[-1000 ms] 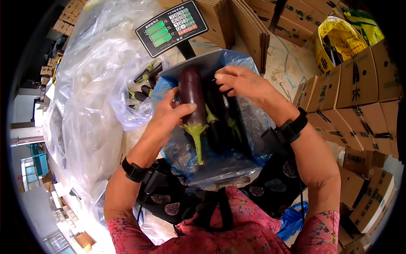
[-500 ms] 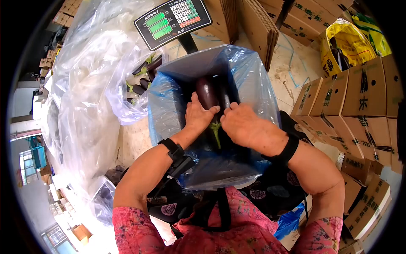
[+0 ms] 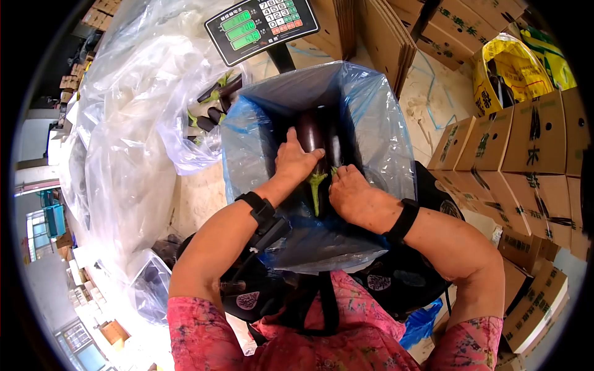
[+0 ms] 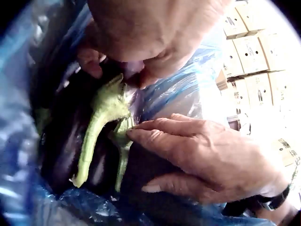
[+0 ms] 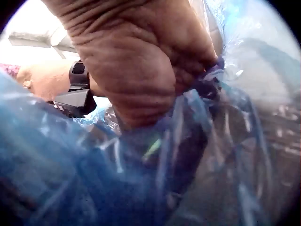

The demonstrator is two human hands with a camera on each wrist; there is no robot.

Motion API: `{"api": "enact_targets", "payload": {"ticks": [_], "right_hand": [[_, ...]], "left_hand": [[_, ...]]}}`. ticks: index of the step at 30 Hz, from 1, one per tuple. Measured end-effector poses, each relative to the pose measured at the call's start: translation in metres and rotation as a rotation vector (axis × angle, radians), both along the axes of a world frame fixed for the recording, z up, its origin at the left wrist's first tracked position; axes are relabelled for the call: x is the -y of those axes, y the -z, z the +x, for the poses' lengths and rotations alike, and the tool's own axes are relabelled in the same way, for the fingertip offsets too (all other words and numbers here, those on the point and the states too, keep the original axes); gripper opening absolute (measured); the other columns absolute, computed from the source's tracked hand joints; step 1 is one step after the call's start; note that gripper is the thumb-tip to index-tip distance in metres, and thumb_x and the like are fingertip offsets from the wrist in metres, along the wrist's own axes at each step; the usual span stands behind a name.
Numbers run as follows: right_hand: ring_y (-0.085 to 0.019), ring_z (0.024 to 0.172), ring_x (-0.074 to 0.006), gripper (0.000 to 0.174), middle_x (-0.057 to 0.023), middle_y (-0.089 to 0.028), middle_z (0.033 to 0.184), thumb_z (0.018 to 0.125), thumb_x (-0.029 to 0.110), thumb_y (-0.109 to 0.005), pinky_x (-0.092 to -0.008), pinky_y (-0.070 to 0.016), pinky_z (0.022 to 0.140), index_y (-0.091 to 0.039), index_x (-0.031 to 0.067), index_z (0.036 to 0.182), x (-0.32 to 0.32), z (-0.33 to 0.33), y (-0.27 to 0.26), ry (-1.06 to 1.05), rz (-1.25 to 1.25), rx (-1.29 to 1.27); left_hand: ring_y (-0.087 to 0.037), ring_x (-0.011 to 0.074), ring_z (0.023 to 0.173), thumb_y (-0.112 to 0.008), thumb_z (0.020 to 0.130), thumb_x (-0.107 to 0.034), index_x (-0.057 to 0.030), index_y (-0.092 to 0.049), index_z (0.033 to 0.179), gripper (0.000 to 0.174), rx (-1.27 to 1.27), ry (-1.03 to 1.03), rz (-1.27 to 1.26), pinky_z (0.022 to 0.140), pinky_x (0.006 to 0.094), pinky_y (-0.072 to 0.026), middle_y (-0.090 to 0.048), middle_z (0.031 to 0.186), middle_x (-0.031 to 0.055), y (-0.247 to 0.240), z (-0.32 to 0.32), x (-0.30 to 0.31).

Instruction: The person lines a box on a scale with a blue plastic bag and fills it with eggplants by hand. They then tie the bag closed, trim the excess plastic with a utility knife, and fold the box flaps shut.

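My left hand [image 3: 296, 162] is down in a box lined with a blue plastic bag [image 3: 380, 111], gripping a large purple eggplant [image 3: 311, 133] between thumb and fingers. That eggplant's pale green stem [image 4: 91, 141] points toward my body. Just to its right lies a second dark eggplant [image 3: 336, 150]. My right hand [image 3: 354, 196] reaches in with its fingers nearly straight, fingertips touching the second eggplant's green cap [image 4: 123, 129] in the left wrist view. More dark eggplants [image 4: 68, 146] lie beneath. In the right wrist view, the blue plastic hides the right fingertips.
Behind the box stands a scale display [image 3: 263, 28] with lit green readouts. A clear bag [image 3: 179, 148] with several smaller eggplants [image 3: 207, 117] is at the left. Cardboard cartons [image 3: 532, 139] are stacked on the right, with a yellow bag [image 3: 516, 71] behind them.
The large eggplant has gone down into the lined box with my left hand. My right hand has moved from the box's far side down to the second eggplant's stem end.
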State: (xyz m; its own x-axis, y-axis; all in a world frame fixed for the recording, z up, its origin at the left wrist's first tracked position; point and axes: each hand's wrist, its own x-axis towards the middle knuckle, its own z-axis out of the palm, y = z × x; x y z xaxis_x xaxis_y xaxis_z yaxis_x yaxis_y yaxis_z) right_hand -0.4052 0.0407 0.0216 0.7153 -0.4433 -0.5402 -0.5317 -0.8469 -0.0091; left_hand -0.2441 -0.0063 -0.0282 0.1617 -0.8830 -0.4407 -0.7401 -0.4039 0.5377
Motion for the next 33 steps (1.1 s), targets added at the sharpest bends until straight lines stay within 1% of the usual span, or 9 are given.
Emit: {"api": "enact_targets", "payload": {"ticks": [9, 12, 18, 22, 25, 27, 28, 30, 33], "right_hand": [[-0.059, 0.101, -0.0253, 0.028, -0.0115, -0.065, 0.107, 0.088, 0.018, -0.054, -0.0343, -0.0448, 0.084, -0.070, 0.0047, 0.106, 0.005, 0.004, 0.015, 0.049, 0.066, 0.030], [-0.060, 0.101, -0.0248, 0.027, -0.0115, -0.065, 0.106, 0.087, 0.018, -0.055, -0.0342, -0.0450, 0.083, -0.070, 0.0047, 0.106, 0.003, 0.001, 0.018, 0.062, 0.003, 0.066], [-0.060, 0.101, -0.0242, 0.026, -0.0091, -0.067, 0.104, 0.087, 0.019, -0.056, -0.0335, -0.0442, 0.082, -0.071, 0.0056, 0.103, 0.008, 0.001, 0.003, 0.018, 0.040, 0.024], [-0.066, 0.092, -0.0261, 0.025, -0.0102, -0.069, 0.095, 0.084, 0.020, -0.061, -0.0370, -0.0489, 0.076, -0.072, 0.0039, 0.100, 0.001, 0.006, -0.014, -0.038, 0.153, 0.040], [-0.068, 0.083, -0.0322, 0.024, -0.0145, -0.069, 0.087, 0.083, 0.022, -0.066, -0.0448, -0.0530, 0.071, -0.071, 0.0026, 0.097, 0.005, -0.017, -0.037, 0.093, 0.223, 0.553], [-0.067, 0.081, -0.0417, 0.029, -0.0178, -0.069, 0.086, 0.086, 0.027, -0.067, -0.0490, -0.0543, 0.074, -0.064, 0.0051, 0.104, 0.039, -0.025, -0.077, 0.242, 0.346, 0.639], [-0.066, 0.080, -0.0427, 0.032, -0.0192, -0.069, 0.085, 0.086, 0.029, -0.066, -0.0484, -0.0539, 0.072, -0.062, 0.0054, 0.108, 0.053, -0.037, -0.104, 0.319, 0.227, 0.679], [-0.068, 0.074, -0.0341, 0.038, -0.0175, -0.069, 0.084, 0.088, 0.032, -0.064, -0.0416, -0.0529, 0.067, -0.062, 0.0036, 0.113, 0.082, -0.082, -0.131, 0.508, 0.273, 0.914], [-0.069, 0.071, -0.0230, 0.042, -0.0143, -0.070, 0.083, 0.092, 0.034, -0.062, -0.0351, -0.0540, 0.067, -0.062, 0.0007, 0.117, 0.093, -0.150, -0.126, 0.802, 0.277, 0.969]], "left_hand": [[-0.060, 0.0410, 0.110, -0.076, 0.072, -0.052, -0.0047, -0.026, 0.150, 0.105, 0.201, -0.002, -0.035, 0.097, 0.0445, -0.0470, -0.062, 0.115, 0.0283, 0.005, -0.015, 0.002], [-0.056, 0.0462, 0.114, -0.076, 0.076, -0.047, -0.0004, -0.023, 0.148, 0.101, 0.041, 0.061, -0.029, 0.096, 0.0473, -0.0470, -0.053, 0.125, 0.0330, 0.005, 0.005, 0.002], [-0.062, 0.0428, 0.107, -0.079, 0.077, -0.038, 0.0038, -0.026, 0.143, 0.095, -0.115, 0.187, 0.102, 0.095, 0.0412, -0.0488, -0.063, 0.112, 0.0309, -0.015, 0.009, -0.023], [-0.063, 0.0437, 0.106, -0.080, 0.075, -0.035, 0.0057, -0.028, 0.139, 0.092, -0.329, 0.088, 0.317, 0.092, 0.0435, -0.0508, -0.064, 0.108, 0.0314, -0.026, 0.011, -0.015], [-0.067, 0.0427, 0.096, -0.079, 0.075, -0.038, 0.0055, -0.027, 0.140, 0.094, -0.019, 0.247, 0.158, 0.086, 0.0429, -0.0535, -0.065, 0.107, 0.0298, -0.004, 0.016, -0.019], [-0.071, 0.0365, 0.079, -0.078, 0.075, -0.040, 0.0062, -0.032, 0.143, 0.094, -0.058, 0.365, 0.109, 0.075, 0.0403, -0.0562, -0.070, 0.090, 0.0228, -0.013, 0.032, -0.014], [-0.071, 0.0285, 0.075, -0.076, 0.079, -0.035, 0.0050, -0.041, 0.138, 0.079, -0.204, 0.407, 0.137, 0.072, 0.0371, -0.0560, -0.071, 0.083, 0.0189, -0.022, 0.038, -0.014], [-0.066, 0.0177, 0.076, -0.072, 0.085, -0.024, 0.0004, -0.050, 0.134, 0.059, -0.345, 0.502, 0.015, 0.072, 0.0317, -0.0541, -0.069, 0.090, 0.0130, -0.088, 0.041, -0.017], [-0.063, 0.0126, 0.084, -0.071, 0.087, -0.018, -0.0018, -0.049, 0.139, 0.059, -0.477, 0.319, 0.156, 0.072, 0.0274, -0.0527, -0.067, 0.103, 0.0103, -0.140, 0.066, -0.012]]}}
